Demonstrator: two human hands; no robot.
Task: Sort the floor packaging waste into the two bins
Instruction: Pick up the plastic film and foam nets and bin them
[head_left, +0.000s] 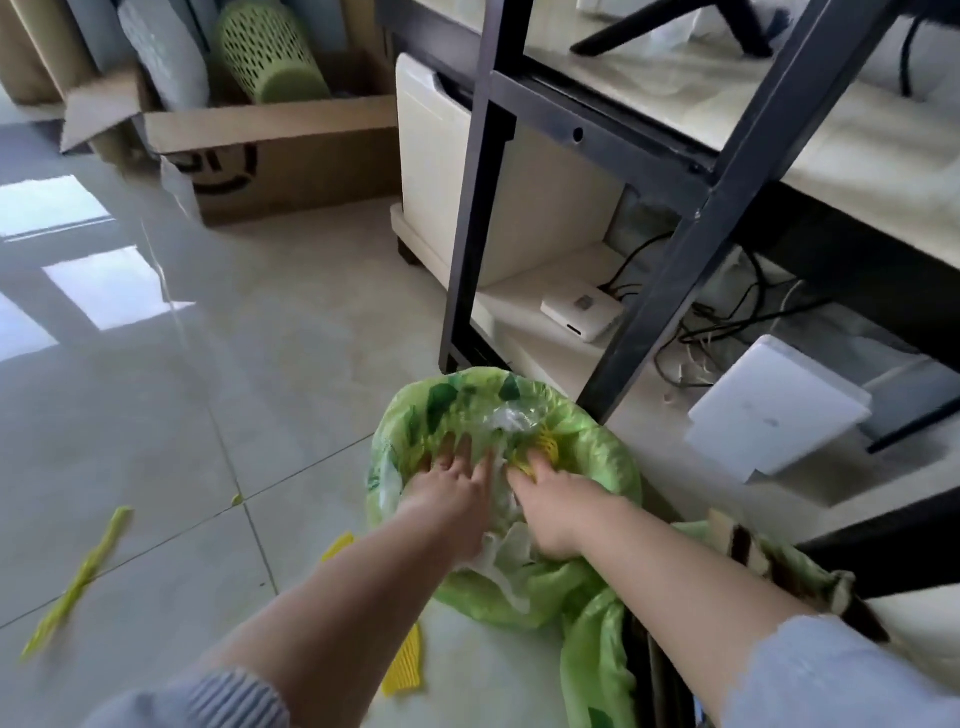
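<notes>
Both hands down inside the green-lined bin (613, 467) at 6 o'clock on the floor (208, 389). Left hand (457, 499) with fingers spread flat, pressing on crumpled clear plastic wrap (511, 421) in the bin. Right hand (556, 514) just beside it, fingertips sunk into yellow mesh packaging (545, 447); grip there hard to read, cannot tell whether pinching or merely pushing. Second green liner (597, 649) draped at 5 o'clock, touching the first. Left on the floor: a yellow-green strip (78, 577) at 8 o'clock, two yellow mesh pieces (405, 662) near 6 o'clock, partly hidden by the left forearm. Cardboard box (291, 150) at 11 o'clock with a green perforated roll (265, 52) standing in it. Black frame leg (478, 208) at 12 o'clock, white foam block (774, 410) at 3 o'clock
</notes>
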